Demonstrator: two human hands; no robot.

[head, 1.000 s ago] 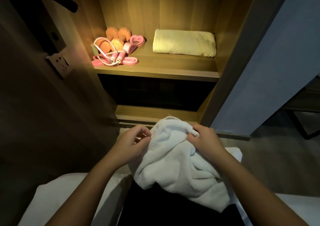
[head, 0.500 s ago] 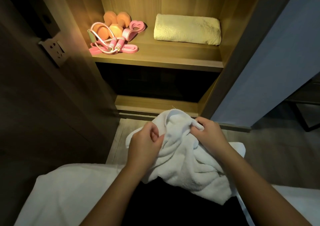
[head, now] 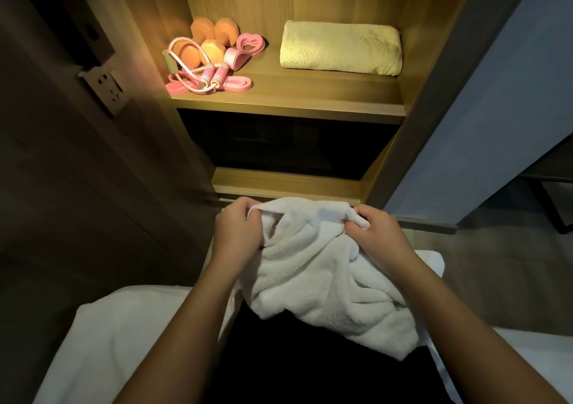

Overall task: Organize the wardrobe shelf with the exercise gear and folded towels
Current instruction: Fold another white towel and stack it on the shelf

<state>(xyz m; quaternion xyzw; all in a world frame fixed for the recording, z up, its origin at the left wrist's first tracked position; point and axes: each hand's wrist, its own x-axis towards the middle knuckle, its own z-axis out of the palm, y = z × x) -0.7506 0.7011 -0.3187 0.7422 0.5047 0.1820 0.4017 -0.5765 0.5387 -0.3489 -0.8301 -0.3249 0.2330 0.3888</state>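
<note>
While left hand (head: 238, 233), right hand (head: 382, 237) pinch white towel (head: 316, 275), maybe two dumbbells (head: 213, 50)

Warm light from above lit the wardrobe shelf (head: 288, 106); the surrounding room was dim. The compartment (head: 288, 146) below it lay in deep shadow. Wide-angle distortion bent the vertical edges. Focus was soft throughout.

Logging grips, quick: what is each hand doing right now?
Left hand: closed, pinching the white towel at its top edge.
Right hand: closed, pinching the same towel edge.
</note>
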